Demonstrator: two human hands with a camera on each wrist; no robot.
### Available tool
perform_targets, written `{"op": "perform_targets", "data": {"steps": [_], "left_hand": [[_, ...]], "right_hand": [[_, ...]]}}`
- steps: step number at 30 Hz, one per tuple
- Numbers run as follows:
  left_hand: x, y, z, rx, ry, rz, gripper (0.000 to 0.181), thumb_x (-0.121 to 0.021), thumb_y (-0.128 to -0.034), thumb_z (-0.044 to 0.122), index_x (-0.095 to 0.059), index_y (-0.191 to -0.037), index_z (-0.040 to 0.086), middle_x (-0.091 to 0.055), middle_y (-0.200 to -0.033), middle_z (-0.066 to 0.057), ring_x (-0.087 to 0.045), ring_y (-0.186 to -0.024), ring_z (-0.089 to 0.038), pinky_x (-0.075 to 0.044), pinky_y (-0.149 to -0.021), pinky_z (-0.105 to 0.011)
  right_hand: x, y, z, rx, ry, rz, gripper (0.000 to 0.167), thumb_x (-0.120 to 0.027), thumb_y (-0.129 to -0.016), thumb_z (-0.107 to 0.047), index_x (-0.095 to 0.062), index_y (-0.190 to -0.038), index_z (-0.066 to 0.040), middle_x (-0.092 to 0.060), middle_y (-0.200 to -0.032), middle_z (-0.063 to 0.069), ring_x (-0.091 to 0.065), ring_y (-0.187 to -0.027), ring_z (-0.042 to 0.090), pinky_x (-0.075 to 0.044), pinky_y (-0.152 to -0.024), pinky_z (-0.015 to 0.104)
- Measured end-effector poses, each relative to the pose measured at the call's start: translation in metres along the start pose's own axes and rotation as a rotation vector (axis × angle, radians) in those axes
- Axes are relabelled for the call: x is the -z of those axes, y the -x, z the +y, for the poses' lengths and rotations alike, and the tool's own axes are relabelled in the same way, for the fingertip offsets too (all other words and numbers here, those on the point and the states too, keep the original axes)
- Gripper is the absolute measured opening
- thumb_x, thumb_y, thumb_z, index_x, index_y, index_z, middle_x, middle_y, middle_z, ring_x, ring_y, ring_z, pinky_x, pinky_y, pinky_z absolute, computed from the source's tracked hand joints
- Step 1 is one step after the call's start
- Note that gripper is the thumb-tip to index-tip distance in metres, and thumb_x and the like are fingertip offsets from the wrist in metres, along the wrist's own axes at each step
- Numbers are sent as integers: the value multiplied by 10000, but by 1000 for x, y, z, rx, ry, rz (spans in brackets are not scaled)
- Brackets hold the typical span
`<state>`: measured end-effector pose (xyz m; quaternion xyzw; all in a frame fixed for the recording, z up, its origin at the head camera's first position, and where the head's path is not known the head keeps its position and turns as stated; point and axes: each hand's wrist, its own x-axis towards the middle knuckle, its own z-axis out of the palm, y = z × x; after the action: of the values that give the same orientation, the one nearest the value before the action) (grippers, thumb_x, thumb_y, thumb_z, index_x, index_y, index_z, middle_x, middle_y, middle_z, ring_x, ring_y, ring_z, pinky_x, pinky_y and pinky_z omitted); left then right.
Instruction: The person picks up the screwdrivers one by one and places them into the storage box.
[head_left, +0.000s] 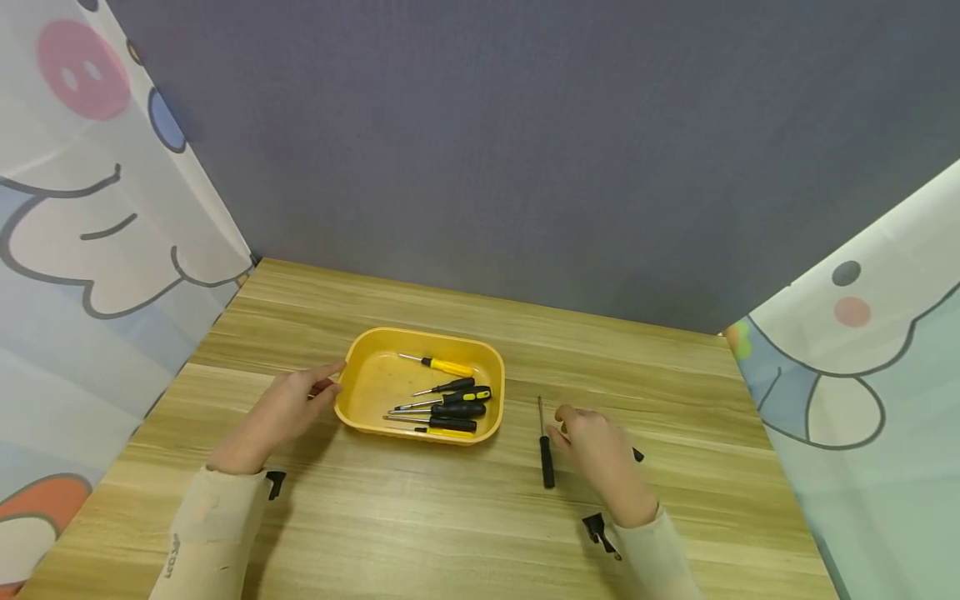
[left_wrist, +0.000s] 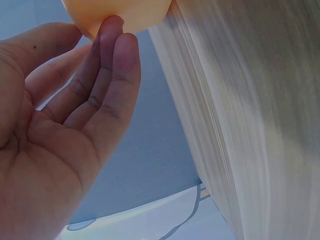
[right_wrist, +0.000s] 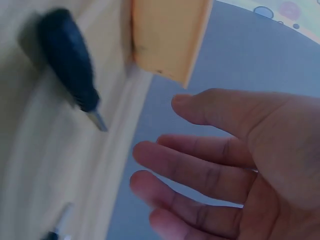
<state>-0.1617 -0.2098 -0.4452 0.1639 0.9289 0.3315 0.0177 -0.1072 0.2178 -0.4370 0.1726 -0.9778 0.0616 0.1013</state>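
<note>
My left hand (head_left: 303, 396) is at the left end of a yellow plastic tray (head_left: 365, 423), its fingertips touching the outside of the wall. In the left wrist view the fingers (left_wrist: 125, 65) bend gently against the tray (left_wrist: 145, 12). Several screwdrivers with black or yellow handles lie inside. Over the table right of the tray, my right hand (head_left: 596, 446) holds nothing, thumb and fingers spread apart. Just left of it lies a black-handled screwdriver (head_left: 547, 462), also seen in the right wrist view as a dark handle (right_wrist: 67, 60). A second black handle (head_left: 637, 455) is mostly hidden behind this hand.
The wood-grain table (head_left: 420, 517) ends at a grey panel (head_left: 480, 167) at the back. Printed cartoon curtains (head_left: 75, 250) hang on both sides. A black clip (head_left: 597, 528) shows beside the right sleeve, and another black piece (head_left: 275, 483) by the left one.
</note>
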Motion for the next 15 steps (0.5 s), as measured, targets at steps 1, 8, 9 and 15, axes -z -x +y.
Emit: {"op": "perform_targets", "data": {"steps": [1,8,9,15], "left_hand": [[0,0,0,0,0,-1,398,-627,-979,30,-565,-1349,-102,-718,-937,-136,-671,-822,-250,-538,-649,-368],[0,-1,-1,1,8,-7,397,-620,-982,28,-560,-1351,-106,-717,-929,-129,-668,-818,-248,-530,-643,-363],[0,-1,-2,1,8,-8,397,-621,-981,28,-561,-1351,-106,-717,-928,-128,-666,-815,-246,-528,-640,-362],[-1,-1,-3,-2,4,-4,396,-623,-982,29,-563,-1351,-102,-717,-929,-133,-661,-805,-234,-519,-623,-347]], "right_hand": [[-2,2,-1,-26,-9,-26,226,-814,-864,-204,-715,-947,-19,-658,-677,14,-532,-461,89,-405,-390,223],[-13,14,-7,-142,-55,-116,259,-774,-903,-253,-714,-927,-3,-600,-601,-17,-426,-407,42,-328,-353,192],[-14,15,-7,-146,-46,-118,266,-776,-901,-261,-714,-917,-2,-597,-593,-14,-420,-395,43,-322,-347,192],[-21,17,-11,-165,16,-144,287,-783,-891,-298,-680,-784,-53,-415,-464,-57,-324,-336,56,-268,-325,211]]}}
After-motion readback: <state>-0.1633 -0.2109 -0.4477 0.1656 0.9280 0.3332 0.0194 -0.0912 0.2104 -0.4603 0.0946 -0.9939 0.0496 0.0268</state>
